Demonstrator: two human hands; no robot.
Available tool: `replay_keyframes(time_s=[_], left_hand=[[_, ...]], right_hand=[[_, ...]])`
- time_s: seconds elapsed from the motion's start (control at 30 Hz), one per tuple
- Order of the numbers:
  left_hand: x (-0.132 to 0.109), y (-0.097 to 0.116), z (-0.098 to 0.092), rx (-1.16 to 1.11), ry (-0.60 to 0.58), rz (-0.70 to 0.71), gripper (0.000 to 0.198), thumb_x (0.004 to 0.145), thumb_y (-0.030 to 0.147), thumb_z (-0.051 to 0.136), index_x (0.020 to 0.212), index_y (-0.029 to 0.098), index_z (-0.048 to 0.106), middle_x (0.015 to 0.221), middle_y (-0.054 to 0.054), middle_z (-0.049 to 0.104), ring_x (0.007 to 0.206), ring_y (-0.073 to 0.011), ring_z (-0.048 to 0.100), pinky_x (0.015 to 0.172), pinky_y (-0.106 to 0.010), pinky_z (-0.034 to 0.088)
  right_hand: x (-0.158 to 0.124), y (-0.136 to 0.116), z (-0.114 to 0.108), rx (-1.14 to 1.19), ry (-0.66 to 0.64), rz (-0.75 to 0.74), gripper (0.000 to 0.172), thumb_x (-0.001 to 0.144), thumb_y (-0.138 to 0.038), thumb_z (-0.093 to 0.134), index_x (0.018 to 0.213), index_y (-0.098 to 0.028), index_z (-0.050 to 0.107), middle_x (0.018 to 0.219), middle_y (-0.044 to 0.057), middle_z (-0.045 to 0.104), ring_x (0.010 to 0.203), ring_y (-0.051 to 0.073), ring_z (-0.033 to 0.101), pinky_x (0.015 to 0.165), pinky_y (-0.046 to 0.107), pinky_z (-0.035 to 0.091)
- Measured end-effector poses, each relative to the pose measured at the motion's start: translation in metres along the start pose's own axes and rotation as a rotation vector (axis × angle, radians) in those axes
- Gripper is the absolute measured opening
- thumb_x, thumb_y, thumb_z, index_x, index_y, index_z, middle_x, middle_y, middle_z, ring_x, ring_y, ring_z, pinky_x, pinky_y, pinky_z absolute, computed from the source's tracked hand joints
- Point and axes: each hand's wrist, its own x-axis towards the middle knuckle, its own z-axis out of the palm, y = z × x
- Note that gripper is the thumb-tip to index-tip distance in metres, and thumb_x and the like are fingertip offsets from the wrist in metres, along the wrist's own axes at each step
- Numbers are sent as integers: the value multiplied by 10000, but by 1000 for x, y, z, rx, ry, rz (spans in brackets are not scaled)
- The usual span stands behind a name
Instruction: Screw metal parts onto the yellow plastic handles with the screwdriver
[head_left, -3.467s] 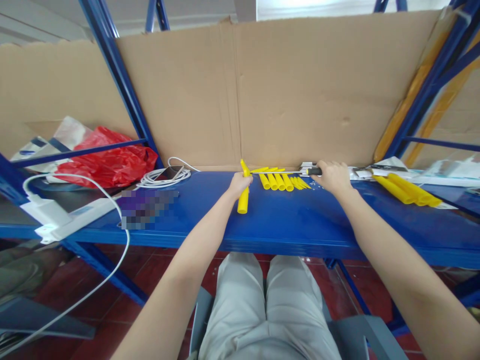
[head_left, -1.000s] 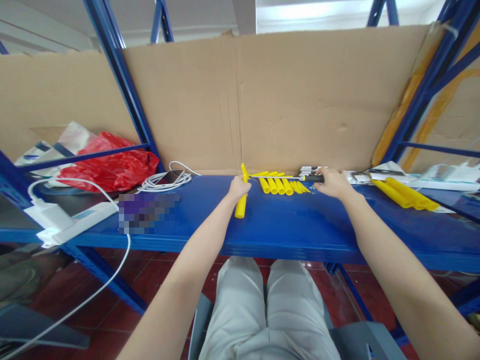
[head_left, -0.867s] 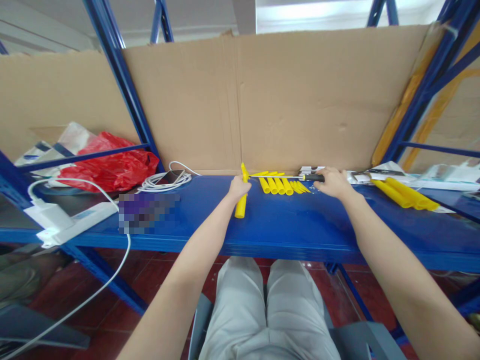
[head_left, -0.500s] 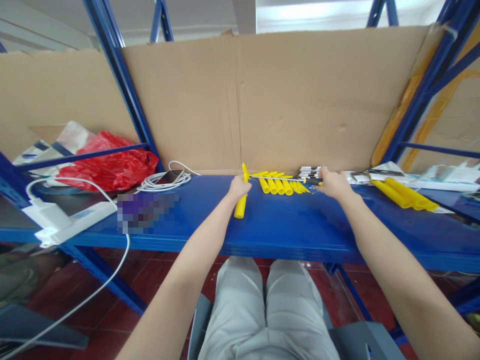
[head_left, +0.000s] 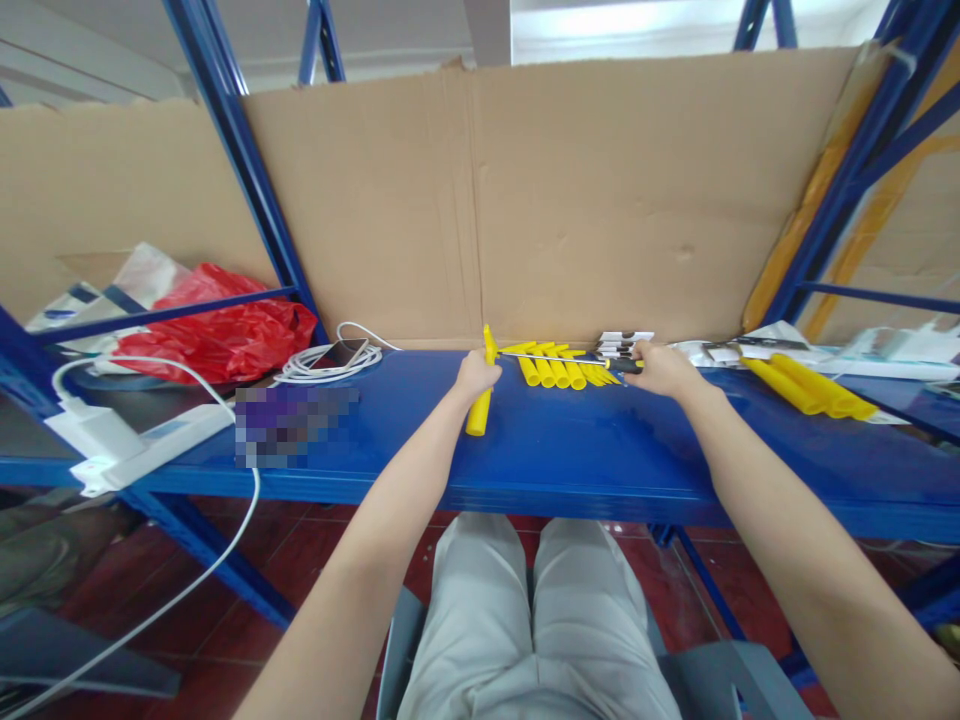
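My left hand [head_left: 477, 374] is closed around a yellow plastic tube-shaped handle [head_left: 478, 412], which stands tilted above the blue shelf. In my right hand [head_left: 666, 369] is a screwdriver [head_left: 613, 365] with a black and yellow grip, held nearly level. Its long metal shaft points left, and the tip meets the upper part of the yellow handle, close to my left fingers. Whether a screw sits at the tip is too small to tell. Behind the shaft, several yellow handles [head_left: 560, 374] lie in a row on the shelf.
More yellow handles [head_left: 806, 385] lie at the right. Small black-and-white packets [head_left: 616, 342] rest near my right hand. A cardboard sheet [head_left: 600, 200] backs the blue shelf [head_left: 390, 440]. To the left are a coiled white cable [head_left: 330, 365], a power strip [head_left: 161, 440] and a red bag [head_left: 232, 325].
Both hands have shifted very slightly left, with the screwdriver still against the yellow handle. The lower end of that handle has moved a touch left. Nothing else differs visibly.
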Motion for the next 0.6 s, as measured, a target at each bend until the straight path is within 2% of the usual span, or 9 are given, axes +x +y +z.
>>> replay_keyframes(time_s=[0.1,0.3,0.47,0.6], left_hand=[[0,0,0,3,-1,5,290,815,63,590,1083,91,698,901,-126,783,708,-201,755,554,-201,521],[1,-2,0,19,7,14,279,823,67,582,1076,91,700,876,-115,781,681,-185,746,559,-196,520],[3,-3,1,19,0,17,289,828,71,581,1094,87,695,912,-122,782,704,-193,752,545,-194,514],[3,-3,2,6,-7,11,290,829,68,572,1092,81,695,920,-131,781,699,-197,751,530,-197,508]], right_hand=[[-2,-4,-3,7,-25,25,410,808,-348,616,1170,-160,655,1040,168,760,939,333,707,762,374,480],[-2,-7,-5,-7,-70,20,402,852,-341,505,1141,-151,711,1178,186,743,1131,367,668,941,473,458],[0,-2,0,16,-2,-9,374,820,-367,544,1084,-171,723,1197,178,734,1149,365,649,922,468,463],[2,0,2,0,11,12,332,795,-358,599,1062,-182,685,1092,172,750,1068,354,677,871,436,473]])
